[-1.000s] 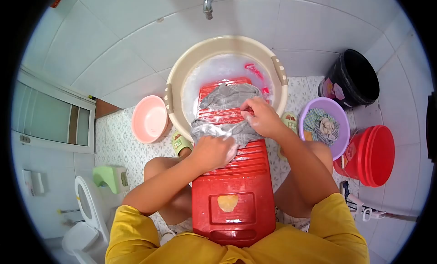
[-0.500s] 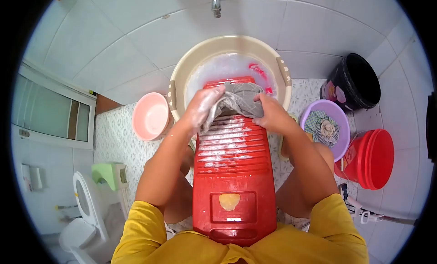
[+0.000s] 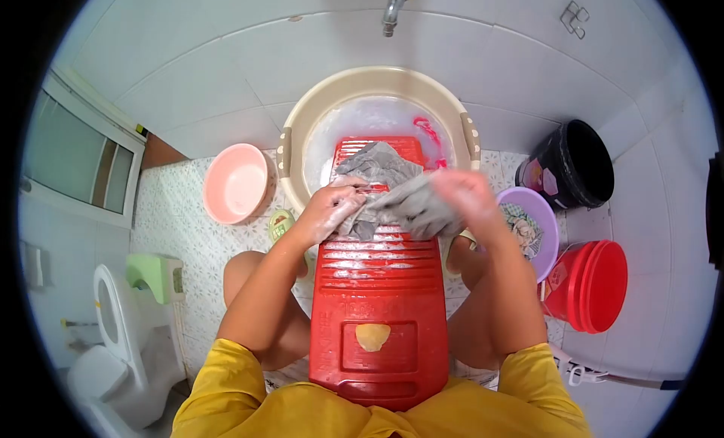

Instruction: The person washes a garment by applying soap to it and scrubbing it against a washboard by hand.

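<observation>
A wet grey garment (image 3: 381, 165) lies bunched over the ribbed upper part of a red washboard (image 3: 377, 287). Soap suds coat my left hand (image 3: 332, 212), which is closed on the garment's left side. My right hand (image 3: 469, 199), smeared by motion, grips the garment's right part and holds it lifted off the board; its fingertips are unclear. The board's far end rests in a large beige basin (image 3: 305, 106) of cloudy water, and its near end leans against my yellow shirt. A yellowish soap piece (image 3: 372, 337) sits in the board's recess.
Pink fabric (image 3: 427, 127) floats in the basin. To the left are a pink basin (image 3: 235, 183), a green stool (image 3: 154, 278) and a toilet (image 3: 113, 310). On the right stand a purple basin (image 3: 549, 245) with clothes, a black bucket (image 3: 554, 178) and a red bucket (image 3: 584, 287). A tap (image 3: 392, 12) hangs above.
The garment, bunched between both hands before, now spreads out over the board. My right hand has pulled its part outward to the right. My left hand has come slightly lower.
</observation>
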The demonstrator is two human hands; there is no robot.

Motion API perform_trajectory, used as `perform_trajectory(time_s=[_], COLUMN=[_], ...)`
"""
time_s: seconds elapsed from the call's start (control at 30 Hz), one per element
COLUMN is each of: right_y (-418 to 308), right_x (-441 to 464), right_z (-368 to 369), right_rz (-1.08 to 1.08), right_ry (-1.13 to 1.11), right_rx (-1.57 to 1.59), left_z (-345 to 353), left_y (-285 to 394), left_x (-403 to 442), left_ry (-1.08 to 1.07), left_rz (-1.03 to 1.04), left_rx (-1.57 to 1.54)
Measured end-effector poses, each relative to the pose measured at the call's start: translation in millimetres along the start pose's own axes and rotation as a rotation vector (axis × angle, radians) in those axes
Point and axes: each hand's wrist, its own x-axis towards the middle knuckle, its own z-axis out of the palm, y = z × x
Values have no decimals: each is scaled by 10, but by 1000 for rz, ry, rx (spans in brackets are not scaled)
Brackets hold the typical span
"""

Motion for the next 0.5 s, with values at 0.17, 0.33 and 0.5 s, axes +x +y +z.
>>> perform_trajectory(time_s=[0.17,0.33,0.5], right_y=[280,750,571], right_x=[-240,418,88], right_z=[866,832,830], right_rz=[-171,-163,-187], right_ry=[-134,77,-96], right_rx=[-1021,-1120,-1089], left_z=[20,65,-10], left_y=[-20,-46,6], left_x=[38,62,110], left_ry=[-92,65,163], left_rz=[-5,-72,-180], left_rx=[101,458,381])
